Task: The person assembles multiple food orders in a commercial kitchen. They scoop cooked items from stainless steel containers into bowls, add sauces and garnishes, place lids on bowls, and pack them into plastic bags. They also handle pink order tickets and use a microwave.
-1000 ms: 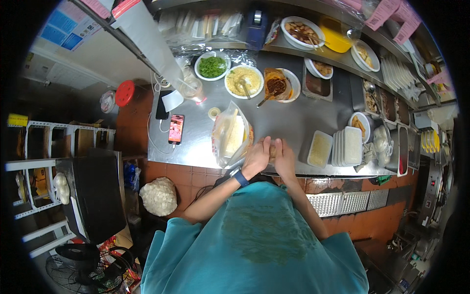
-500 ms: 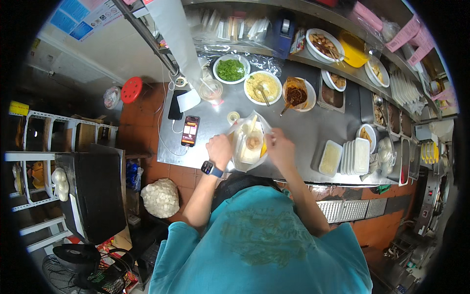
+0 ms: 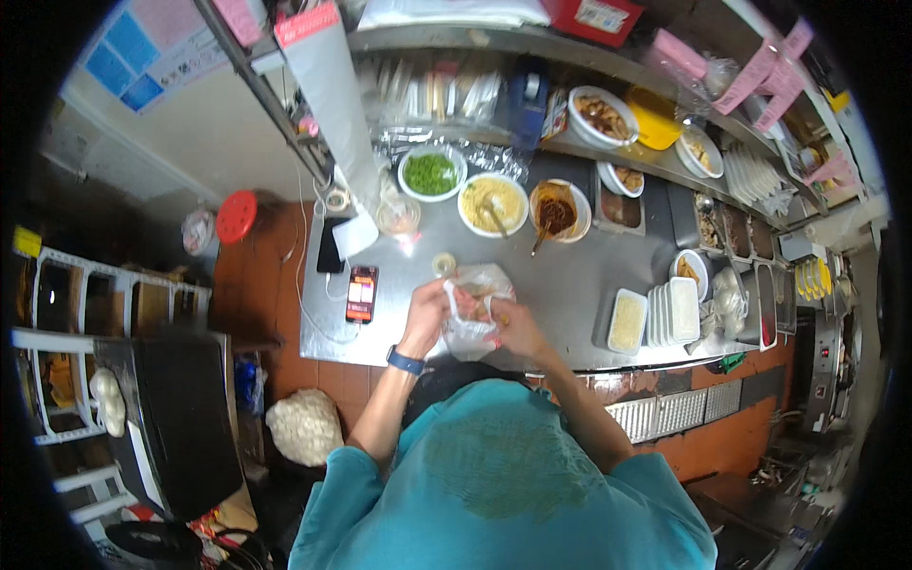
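A thin, cloudy plastic bag (image 3: 467, 334) stands on the steel counter's near side, with food packed in it that I see only dimly. My left hand (image 3: 430, 310), with a watch (image 3: 406, 360) at its wrist, is closed on the bag's left top edge. On the opposite side my right hand (image 3: 518, 329) pinches the bag's right edge. Between the two hands the bag's mouth is gathered. A roll of tape (image 3: 444, 263) lies just beyond my left hand.
Behind the bag stand bowls of chopped greens (image 3: 431, 175), yellow minced food (image 3: 493, 202) and dark red sauce (image 3: 557, 213). A phone (image 3: 361, 294) lies on the left. White containers (image 3: 672, 312) are stacked at the right, beside a tub of pale food (image 3: 627, 321). A shelf overhangs the back.
Both hands have come closer together and drawn up the bag's edges, so its mouth is narrower and its contents are more covered. The head view has shifted, so the counter appears lower.
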Motion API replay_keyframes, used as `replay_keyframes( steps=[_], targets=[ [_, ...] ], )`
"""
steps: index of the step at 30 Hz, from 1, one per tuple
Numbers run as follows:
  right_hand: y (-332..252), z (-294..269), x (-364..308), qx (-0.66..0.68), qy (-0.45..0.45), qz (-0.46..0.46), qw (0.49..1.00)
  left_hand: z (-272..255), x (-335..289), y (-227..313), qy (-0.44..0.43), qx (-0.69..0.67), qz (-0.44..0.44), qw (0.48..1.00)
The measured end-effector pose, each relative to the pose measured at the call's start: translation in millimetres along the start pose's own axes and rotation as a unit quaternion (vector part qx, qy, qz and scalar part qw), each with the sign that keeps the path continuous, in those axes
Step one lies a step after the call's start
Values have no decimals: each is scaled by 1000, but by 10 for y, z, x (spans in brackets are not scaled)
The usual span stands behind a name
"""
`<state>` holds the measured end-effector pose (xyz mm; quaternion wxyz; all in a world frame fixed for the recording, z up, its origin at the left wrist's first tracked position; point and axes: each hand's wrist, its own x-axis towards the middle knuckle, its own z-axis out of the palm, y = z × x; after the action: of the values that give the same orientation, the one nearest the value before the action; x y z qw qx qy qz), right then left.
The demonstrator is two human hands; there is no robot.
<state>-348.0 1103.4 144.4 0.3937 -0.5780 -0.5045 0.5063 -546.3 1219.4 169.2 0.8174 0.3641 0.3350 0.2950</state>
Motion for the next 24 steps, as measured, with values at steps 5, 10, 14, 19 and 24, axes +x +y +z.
replay_keyframes(
  steps=[5,10,14,19,24],
  targets=[
    [-201,261,59,43,117,-17,992,5,99,11,-117,204,-18,972],
    [-125,62,-28,-249,137,-206,937,-210,309,-182,-124,322,3,939],
    [195,-481,-110,-450,52,-211,866,-944,85,-266,110,476,-29,872],
    [264,-421,148,355,-5,20,935,-727,234,-585,-86,-95,34,991],
    [43,30,508,158,15,-117,980,-251,339,-254,-116,23,-88,989]
  ],
)
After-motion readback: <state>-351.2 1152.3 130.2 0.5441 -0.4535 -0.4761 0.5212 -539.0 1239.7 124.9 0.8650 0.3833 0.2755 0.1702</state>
